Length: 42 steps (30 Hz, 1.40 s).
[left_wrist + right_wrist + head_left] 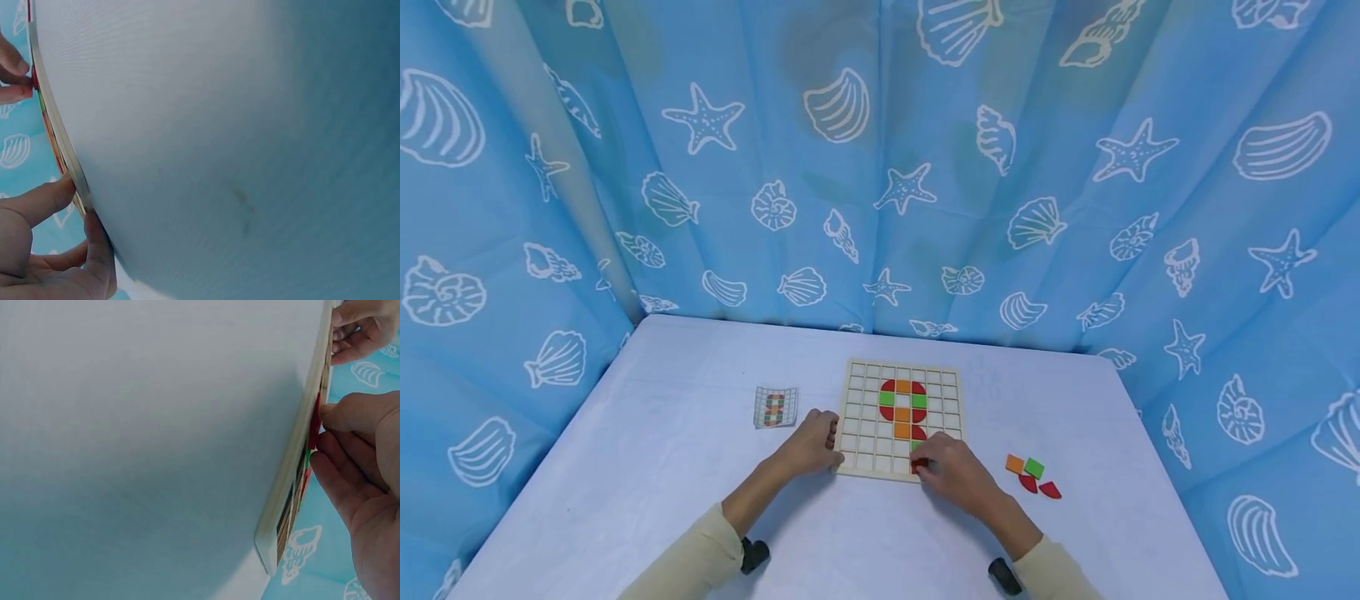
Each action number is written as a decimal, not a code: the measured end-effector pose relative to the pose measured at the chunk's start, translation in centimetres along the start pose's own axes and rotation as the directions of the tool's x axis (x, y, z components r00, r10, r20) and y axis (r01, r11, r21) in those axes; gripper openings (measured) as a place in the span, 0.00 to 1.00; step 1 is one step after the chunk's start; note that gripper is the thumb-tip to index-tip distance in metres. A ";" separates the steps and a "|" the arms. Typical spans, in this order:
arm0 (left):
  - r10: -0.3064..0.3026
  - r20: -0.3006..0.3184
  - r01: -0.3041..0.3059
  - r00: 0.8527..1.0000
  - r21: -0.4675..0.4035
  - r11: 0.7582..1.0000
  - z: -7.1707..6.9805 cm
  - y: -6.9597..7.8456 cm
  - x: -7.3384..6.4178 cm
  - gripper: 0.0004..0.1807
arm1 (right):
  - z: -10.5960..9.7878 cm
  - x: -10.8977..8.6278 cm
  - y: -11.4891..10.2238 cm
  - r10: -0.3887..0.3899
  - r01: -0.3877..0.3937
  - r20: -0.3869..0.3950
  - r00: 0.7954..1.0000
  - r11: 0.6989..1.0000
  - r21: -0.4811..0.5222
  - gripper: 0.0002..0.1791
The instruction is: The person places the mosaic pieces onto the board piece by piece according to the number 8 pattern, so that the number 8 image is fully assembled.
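Note:
A wooden grid board (pixel 872 476) lies on the table, with orange, green and red pieces set into its squares in a column-like figure. My left hand (pixel 811 444) holds the board's left edge near the lower corner, thumb and curled fingers against the rim. Over the bottom row, my right hand (pixel 953 468) pinches a red piece (pixel 315 422) between thumb and fingertips, right at the board's surface. Just above that piece, a green piece (pixel 917 447) is partly covered by the fingers. The red piece's full outline is hidden by my hand.
Right of the board lie a loose orange square (pixel 1015 463), a green square (pixel 1034 468) and two red quarter-round pieces (pixel 1051 490). On the left rests a pattern card (pixel 776 407) with a coloured figure on a grid. A blue shell-print curtain (pixel 880 167) surrounds the white-covered table (pixel 625 467).

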State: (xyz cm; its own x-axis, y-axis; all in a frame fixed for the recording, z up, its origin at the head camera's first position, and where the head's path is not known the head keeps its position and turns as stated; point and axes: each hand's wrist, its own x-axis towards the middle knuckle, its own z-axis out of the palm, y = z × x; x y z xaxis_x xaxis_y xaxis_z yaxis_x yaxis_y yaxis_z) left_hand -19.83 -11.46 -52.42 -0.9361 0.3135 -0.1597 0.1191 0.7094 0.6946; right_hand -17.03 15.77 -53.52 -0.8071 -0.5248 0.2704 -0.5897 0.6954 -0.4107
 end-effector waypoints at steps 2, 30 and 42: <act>0.002 0.000 -0.002 1.000 0.002 1.000 0.0 -0.1 0.0 0.31 | 0.1 -0.1 -0.1 0.004 -0.004 0.001 1.000 1.000 -0.006 0.08; 0.013 -0.009 -0.013 1.000 0.000 1.000 0.2 -0.4 -0.1 0.32 | -5.9 -7.4 7.2 0.412 -0.420 -0.119 0.903 0.907 -0.046 0.15; 0.000 -0.006 0.000 1.000 -0.001 1.000 0.3 -0.6 0.3 0.32 | -5.2 -7.7 8.2 0.335 -0.343 -0.118 0.935 0.938 -0.057 0.16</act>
State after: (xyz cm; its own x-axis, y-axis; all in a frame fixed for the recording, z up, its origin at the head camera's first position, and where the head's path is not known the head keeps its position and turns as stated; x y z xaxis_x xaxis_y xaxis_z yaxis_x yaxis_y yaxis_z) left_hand -20.07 -11.61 -53.06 -0.9379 0.3098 -0.1559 0.1186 0.7090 0.6952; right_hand -15.77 28.10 -54.47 -0.9552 -0.2001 0.2181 -0.2779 0.8598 -0.4284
